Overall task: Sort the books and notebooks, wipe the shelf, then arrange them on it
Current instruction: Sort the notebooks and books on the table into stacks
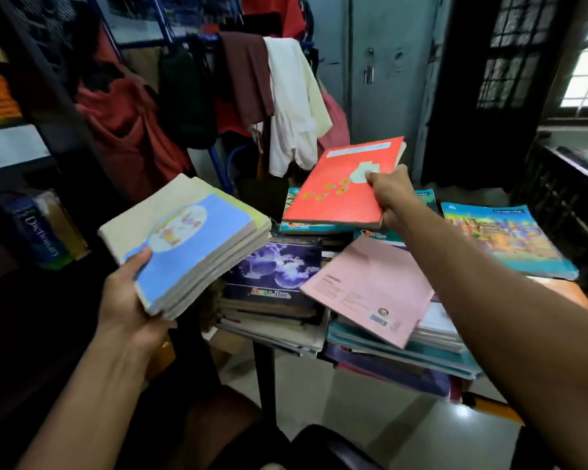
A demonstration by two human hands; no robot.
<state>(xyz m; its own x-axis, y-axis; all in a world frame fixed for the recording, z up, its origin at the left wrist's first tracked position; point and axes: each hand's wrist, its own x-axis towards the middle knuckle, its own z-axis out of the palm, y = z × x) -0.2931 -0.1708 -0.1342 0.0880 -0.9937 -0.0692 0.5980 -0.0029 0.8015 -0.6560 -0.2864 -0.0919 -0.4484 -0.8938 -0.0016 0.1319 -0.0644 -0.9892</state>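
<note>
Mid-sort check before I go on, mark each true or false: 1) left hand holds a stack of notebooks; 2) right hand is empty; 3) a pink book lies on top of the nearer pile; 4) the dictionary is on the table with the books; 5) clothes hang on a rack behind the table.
1) True: the left hand grips a stack of notebooks, the top one with a blue cover.
2) False: the right hand grips a red book, held above the piles.
3) True: the pink book lies on top, tilted.
4) False: the dictionary stands in the shelf at the left.
5) True: clothes hang on the rack.
</note>
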